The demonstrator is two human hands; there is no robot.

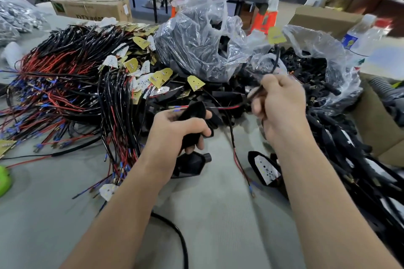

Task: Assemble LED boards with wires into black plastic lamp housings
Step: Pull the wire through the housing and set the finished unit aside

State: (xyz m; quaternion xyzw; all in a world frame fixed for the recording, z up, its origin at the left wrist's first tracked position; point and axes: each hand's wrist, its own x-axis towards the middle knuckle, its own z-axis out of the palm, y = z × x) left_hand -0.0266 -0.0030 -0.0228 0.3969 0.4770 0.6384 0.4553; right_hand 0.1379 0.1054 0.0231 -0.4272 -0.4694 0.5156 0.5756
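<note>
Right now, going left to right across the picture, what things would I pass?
Green thing → wire pile → left hand gripping a housing → right hand pinching a wire → bottle.

Bright even indoor light, soft shadows, motion-blurred right hand (282, 102), fisheye-bowed edges
</note>
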